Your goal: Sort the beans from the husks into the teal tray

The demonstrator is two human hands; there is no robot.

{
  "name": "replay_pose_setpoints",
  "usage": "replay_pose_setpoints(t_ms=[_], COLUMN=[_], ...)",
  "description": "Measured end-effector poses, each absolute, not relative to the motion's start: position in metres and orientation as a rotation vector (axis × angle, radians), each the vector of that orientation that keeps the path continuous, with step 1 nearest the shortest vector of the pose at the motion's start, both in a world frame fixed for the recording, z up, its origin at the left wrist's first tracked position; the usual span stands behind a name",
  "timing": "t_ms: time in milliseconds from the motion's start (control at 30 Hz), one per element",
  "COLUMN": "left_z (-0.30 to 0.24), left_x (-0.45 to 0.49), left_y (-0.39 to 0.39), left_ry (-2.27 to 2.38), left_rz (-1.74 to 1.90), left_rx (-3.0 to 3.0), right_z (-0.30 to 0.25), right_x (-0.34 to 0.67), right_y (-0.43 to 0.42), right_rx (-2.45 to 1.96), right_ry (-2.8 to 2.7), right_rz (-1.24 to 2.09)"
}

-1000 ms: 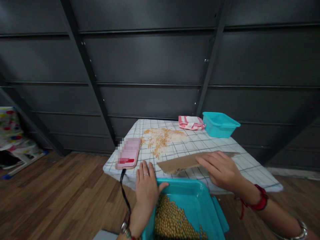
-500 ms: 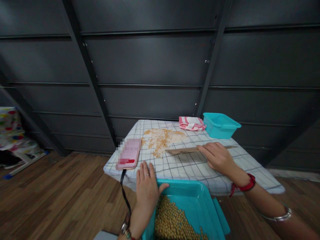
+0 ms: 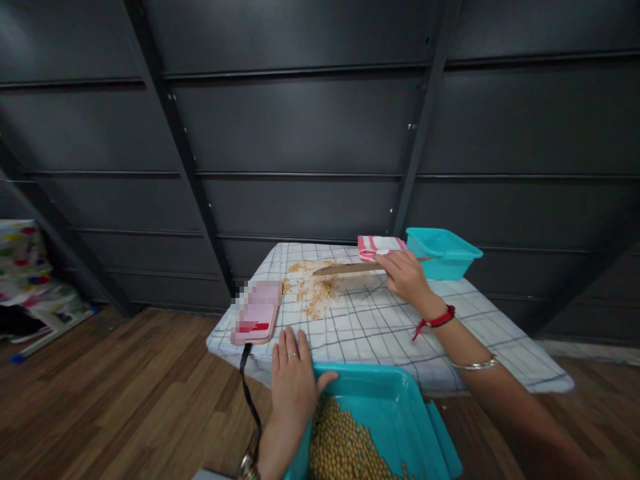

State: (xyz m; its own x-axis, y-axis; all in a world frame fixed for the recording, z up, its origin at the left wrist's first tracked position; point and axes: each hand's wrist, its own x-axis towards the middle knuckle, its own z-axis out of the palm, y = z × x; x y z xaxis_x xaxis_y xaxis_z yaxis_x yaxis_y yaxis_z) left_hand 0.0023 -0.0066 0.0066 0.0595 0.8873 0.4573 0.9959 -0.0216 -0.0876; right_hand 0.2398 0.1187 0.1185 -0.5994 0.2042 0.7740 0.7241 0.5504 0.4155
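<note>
My right hand (image 3: 406,279) grips a flat strip of cardboard (image 3: 347,269), held on edge over the table. Beneath and left of it, yellow beans mixed with pale grains (image 3: 314,309) lie spread on the checked cloth (image 3: 360,333). My left hand (image 3: 293,383) rests with fingers stretched out at the table's front edge, its thumb over the rim of a teal tub (image 3: 367,373). Inside that tub is a heap of greenish-brown beans (image 3: 345,443). The cardboard hides part of the spread grains.
A pink phone or case (image 3: 263,307), partly pixelated, lies on the left with a black strap (image 3: 250,393) hanging down. At the back right are a folded pink-and-white towel (image 3: 367,245) and a smaller teal container (image 3: 450,263). A dark panelled wall (image 3: 300,133) stands behind.
My right hand and the cardboard have moved away from me and to the left, over the spread grains. My left hand has stayed at the tub's rim.
</note>
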Motion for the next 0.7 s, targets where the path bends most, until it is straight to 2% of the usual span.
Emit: replay_pose_setpoints(t_ms=[300, 700], left_z=[0.004, 0.008], left_x=[0.012, 0.018], left_y=[-0.004, -0.006], left_ry=[-1.852, -1.856], left_rz=[-0.43, -0.378], left_rx=[-1.972, -1.966], right_z=[0.098, 0.099], right_x=[0.25, 0.256], right_y=[0.123, 0.117], right_rx=[-0.721, -0.707], right_ry=[-2.128, -2.106], right_rz=[-0.934, -0.915])
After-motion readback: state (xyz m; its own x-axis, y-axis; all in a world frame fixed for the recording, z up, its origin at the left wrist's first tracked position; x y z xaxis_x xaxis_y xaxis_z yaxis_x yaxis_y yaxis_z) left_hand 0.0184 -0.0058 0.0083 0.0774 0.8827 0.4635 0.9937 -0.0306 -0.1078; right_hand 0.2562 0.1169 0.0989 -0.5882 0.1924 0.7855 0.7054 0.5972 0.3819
